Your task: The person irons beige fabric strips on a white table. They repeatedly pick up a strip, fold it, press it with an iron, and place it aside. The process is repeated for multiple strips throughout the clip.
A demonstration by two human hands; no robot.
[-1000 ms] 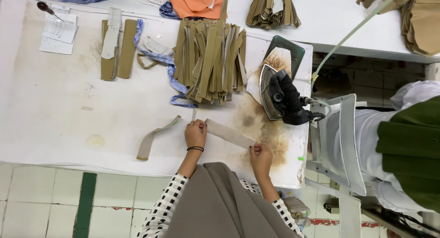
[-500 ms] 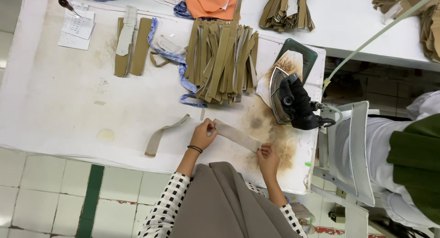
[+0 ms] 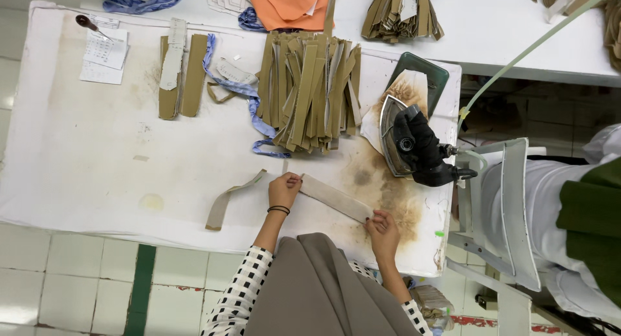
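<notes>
Fingers of the left hand (image 3: 284, 189) curl down onto the near end of a pale fabric strip (image 3: 335, 197), pressing it flat on the white padded table (image 3: 77, 174); whether they pinch it or only press I cannot tell. A dark band circles that wrist.

Well off to the left of those fingers, at the table's far corner, lies a sheet of paper (image 3: 103, 54) with a small dark-handled tool (image 3: 86, 22) at its top. Nearer, two folded tan pieces (image 3: 183, 77) sit side by side, one with a white strip on top. Just left of the fingers a bent tan strip (image 3: 228, 199) lies loose, apart from the hand. A blue ribbon (image 3: 240, 93) snakes away beyond them toward a thick stack of tan strips (image 3: 309, 90), which sits straight past the fingers, with an orange cloth (image 3: 284, 3) behind it.

The pale strip runs slantwise from the left fingers to the right hand (image 3: 383, 232), whose fingertips rest bent on its other end, over a brown scorched patch of the cover.

Beyond the right fingers an iron (image 3: 411, 145) with a black handle stands on its green rest (image 3: 424, 74), a pale hose (image 3: 530, 48) leading away to the right. Farther right, a person in white and green sits beside a metal frame (image 3: 511, 206).
</notes>
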